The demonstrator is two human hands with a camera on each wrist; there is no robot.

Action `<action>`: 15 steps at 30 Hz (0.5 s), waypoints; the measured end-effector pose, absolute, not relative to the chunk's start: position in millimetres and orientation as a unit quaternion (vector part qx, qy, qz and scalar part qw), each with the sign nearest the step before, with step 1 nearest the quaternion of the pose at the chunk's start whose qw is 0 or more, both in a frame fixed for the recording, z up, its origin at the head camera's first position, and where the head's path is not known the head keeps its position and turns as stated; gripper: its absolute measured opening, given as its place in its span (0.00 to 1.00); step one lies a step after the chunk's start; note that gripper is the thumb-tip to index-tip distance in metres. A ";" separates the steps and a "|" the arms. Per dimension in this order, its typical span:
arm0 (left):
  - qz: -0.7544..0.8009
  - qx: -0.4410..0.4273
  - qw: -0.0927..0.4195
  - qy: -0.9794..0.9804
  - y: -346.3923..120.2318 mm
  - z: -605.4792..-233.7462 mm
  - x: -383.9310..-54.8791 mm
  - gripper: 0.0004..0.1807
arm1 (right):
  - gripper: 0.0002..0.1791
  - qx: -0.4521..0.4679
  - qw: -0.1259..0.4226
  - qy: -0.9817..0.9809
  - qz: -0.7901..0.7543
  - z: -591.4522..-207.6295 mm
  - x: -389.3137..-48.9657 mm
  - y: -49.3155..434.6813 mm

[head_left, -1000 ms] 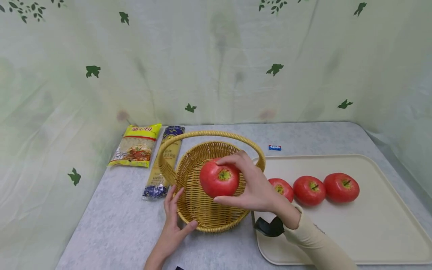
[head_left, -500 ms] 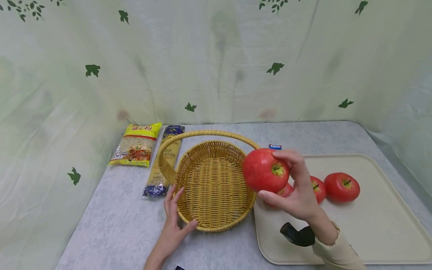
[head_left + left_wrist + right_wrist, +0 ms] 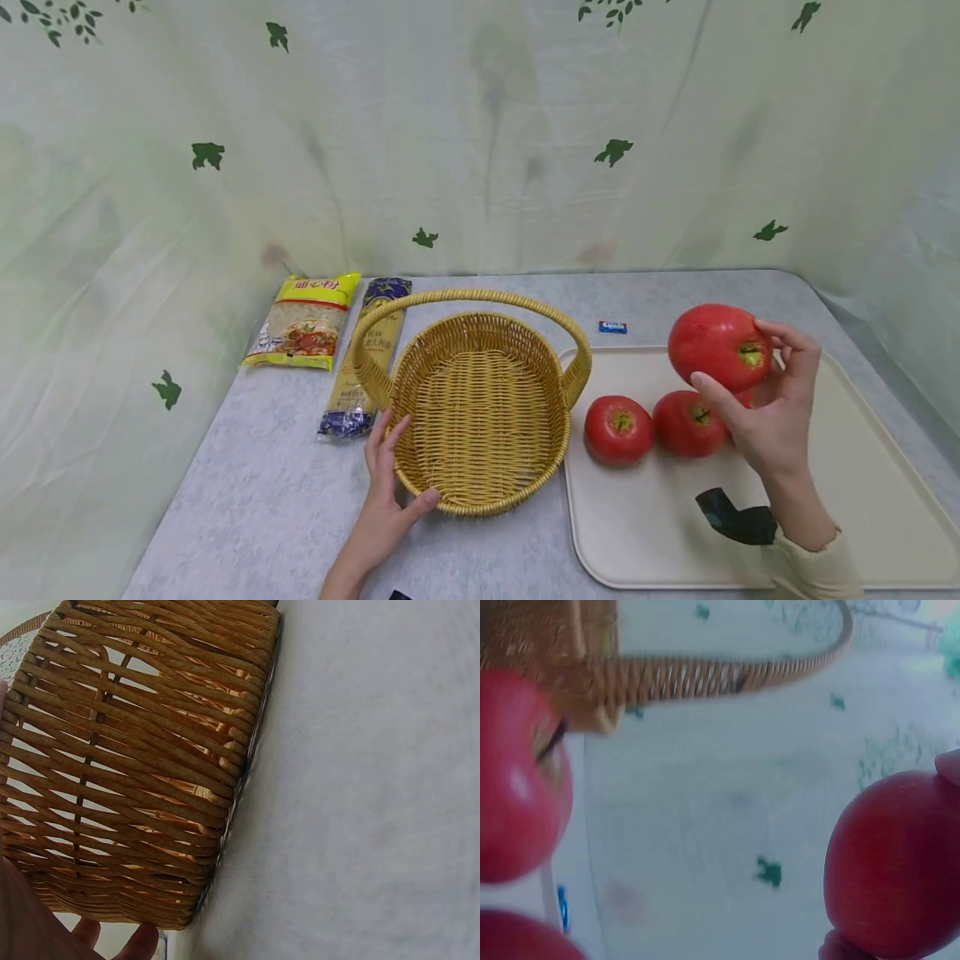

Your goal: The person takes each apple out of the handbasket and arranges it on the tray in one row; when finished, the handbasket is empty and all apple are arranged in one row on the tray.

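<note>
A red apple (image 3: 718, 346) is gripped between the thumb and fingers of my right hand (image 3: 780, 408), raised over the tray (image 3: 637, 542) at the right. In the right wrist view the same apple (image 3: 900, 866) fills the lower right. Below it on the tray sit a left apple (image 3: 618, 429), a middle apple (image 3: 688, 423) and another mostly hidden behind the right hand and held apple. My left hand (image 3: 386, 508) rests spread against the near left side of the wicker basket (image 3: 480, 425). In the left wrist view its fingers (image 3: 139, 943) lie by the woven wall (image 3: 127, 765).
The basket's tall handle (image 3: 472, 296) arches over its back. Left of it lie a yellow food packet (image 3: 303, 323) and a long pasta packet (image 3: 366, 358). A small blue wrapper (image 3: 612, 327) lies behind the tray. A leaf-patterned curtain (image 3: 465, 150) closes off the back.
My right hand has carried the apple from over the basket to the right, over the tray's apples. The left hand and basket have stayed in place.
</note>
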State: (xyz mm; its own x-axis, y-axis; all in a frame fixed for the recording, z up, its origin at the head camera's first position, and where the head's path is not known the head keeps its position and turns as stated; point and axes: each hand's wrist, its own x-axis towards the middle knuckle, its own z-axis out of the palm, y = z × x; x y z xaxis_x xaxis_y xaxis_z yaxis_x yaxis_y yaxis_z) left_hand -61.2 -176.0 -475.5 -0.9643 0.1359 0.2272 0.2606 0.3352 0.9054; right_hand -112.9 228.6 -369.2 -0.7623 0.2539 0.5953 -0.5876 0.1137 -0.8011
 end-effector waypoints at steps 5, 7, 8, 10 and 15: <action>-0.564 -0.123 0.055 -0.815 -176.4 -476.5 -62.0 0.52 | 0.43 0.021 0.336 -0.711 0.618 -378.5 -117.3 259.8; -0.565 -0.122 0.054 -0.814 -176.5 -476.6 -62.1 0.52 | 0.43 -0.012 0.333 -0.729 0.598 -382.3 -118.9 271.4; -0.565 -0.122 0.055 -0.814 -176.4 -476.1 -62.0 0.51 | 0.43 -0.032 0.330 -0.742 0.584 -384.3 -119.5 276.7; -0.567 -0.122 0.054 -0.813 -176.5 -476.1 -62.1 0.51 | 0.43 -0.073 0.322 -0.766 0.551 -388.3 -120.6 287.2; -0.568 -0.123 0.055 -0.812 -176.4 -475.9 -62.1 0.51 | 0.41 -0.149 0.315 -0.791 0.503 -400.8 -120.2 309.5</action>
